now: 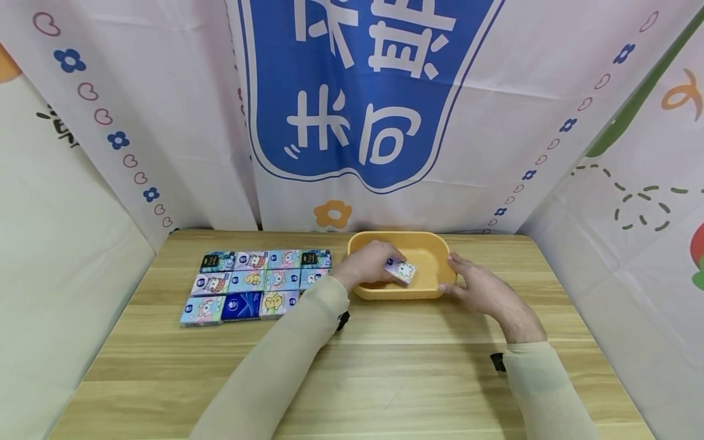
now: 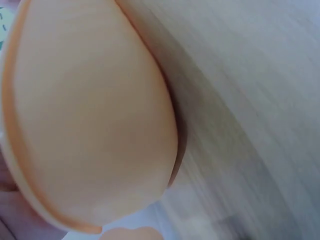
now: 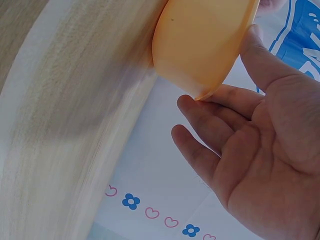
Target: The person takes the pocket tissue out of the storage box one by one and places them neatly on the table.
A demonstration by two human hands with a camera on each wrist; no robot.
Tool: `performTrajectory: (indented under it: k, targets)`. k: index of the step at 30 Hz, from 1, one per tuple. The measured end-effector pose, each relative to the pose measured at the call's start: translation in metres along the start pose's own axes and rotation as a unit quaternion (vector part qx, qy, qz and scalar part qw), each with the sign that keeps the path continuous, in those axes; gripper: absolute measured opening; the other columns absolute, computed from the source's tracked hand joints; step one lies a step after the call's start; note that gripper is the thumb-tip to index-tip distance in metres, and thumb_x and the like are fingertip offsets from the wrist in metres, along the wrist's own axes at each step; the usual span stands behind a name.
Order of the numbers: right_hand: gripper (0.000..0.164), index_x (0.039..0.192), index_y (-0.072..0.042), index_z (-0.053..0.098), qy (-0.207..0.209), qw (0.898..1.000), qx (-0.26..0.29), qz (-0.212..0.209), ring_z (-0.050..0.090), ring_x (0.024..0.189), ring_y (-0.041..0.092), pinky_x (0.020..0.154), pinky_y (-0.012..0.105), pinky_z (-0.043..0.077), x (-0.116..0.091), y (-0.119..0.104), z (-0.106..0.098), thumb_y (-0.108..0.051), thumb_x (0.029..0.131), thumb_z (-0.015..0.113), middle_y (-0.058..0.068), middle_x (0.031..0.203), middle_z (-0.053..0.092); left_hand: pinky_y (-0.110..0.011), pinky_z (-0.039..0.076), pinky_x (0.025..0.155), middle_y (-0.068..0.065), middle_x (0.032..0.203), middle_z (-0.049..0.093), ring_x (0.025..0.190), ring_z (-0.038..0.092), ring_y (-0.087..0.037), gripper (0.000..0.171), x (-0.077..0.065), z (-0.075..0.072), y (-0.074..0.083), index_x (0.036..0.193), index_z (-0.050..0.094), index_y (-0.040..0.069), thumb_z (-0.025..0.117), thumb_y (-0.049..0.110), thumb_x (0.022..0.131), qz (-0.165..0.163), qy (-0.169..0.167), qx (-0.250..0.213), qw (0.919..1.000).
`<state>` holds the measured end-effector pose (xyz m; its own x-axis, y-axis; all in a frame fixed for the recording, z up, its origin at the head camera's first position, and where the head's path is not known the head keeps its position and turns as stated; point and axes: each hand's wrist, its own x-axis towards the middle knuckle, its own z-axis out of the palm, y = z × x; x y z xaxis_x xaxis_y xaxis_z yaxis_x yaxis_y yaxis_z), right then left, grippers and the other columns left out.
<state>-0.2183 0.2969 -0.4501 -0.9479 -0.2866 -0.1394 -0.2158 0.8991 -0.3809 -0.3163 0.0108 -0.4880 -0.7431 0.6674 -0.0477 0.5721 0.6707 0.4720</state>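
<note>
In the head view a yellow plastic basin (image 1: 434, 294) stands at the back of the wooden table. My left hand (image 1: 374, 261) reaches in over its left side and holds a small tissue pack (image 1: 406, 270), purple and white with a cartoon print, tilted inside the basin. My right hand (image 1: 478, 287) holds the basin's right end, its thumb and fingers on the rim. The right wrist view shows the right hand (image 3: 265, 135) at the basin wall (image 3: 200, 45), with the lower fingers apart from it. Mostly the basin's outer wall (image 2: 95, 110) fills the left wrist view.
Left of the basin, several tissue packs (image 1: 247, 281) lie flat in three rows, partly behind my left sleeve (image 1: 286, 348). A printed curtain (image 1: 379, 208) hangs right behind the table (image 1: 407, 373), with white side curtains left and right.
</note>
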Motion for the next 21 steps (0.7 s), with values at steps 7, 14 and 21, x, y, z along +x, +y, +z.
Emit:
performTrajectory:
  k: [7, 14, 21]
  targets:
    - [0.082, 0.174, 0.01, 0.044, 0.003, 1.0, -0.001, -0.005, 0.037, 0.172, 0.061, 0.142, 0.076, 0.034, 0.0, 0.001, 0.0, -0.04, 0.116, 0.075, 0.031, 0.189, 0.03, -0.042, 0.058, 0.132, -0.005, 0.157, 0.079, 0.148, 0.072, -0.027, 0.043, -0.013, -0.013, 0.004, 0.146, 0.084, 0.017, 0.092, 0.014, 0.104, -0.006, 0.012, 0.0, 0.9999]
    - [0.083, 0.173, 0.011, 0.044, 0.002, 1.0, 0.002, -0.009, 0.037, 0.172, 0.061, 0.142, 0.076, 0.034, 0.0, 0.001, 0.0, -0.041, 0.116, 0.075, 0.032, 0.189, 0.03, -0.043, 0.056, 0.135, -0.006, 0.16, 0.077, 0.151, 0.07, -0.028, 0.042, -0.033, -0.032, 0.013, 0.144, 0.085, 0.014, 0.092, 0.013, 0.103, -0.005, 0.03, -0.008, 0.9995]
    - [0.083, 0.174, 0.011, 0.043, -0.001, 1.0, 0.006, -0.008, 0.036, 0.173, 0.06, 0.142, 0.075, 0.034, -0.001, 0.0, 0.0, -0.04, 0.116, 0.075, 0.031, 0.189, 0.029, -0.047, 0.055, 0.135, -0.005, 0.163, 0.075, 0.154, 0.066, -0.032, 0.04, -0.049, -0.046, 0.011, 0.143, 0.086, 0.015, 0.092, 0.015, 0.104, 0.002, 0.045, -0.014, 0.9989]
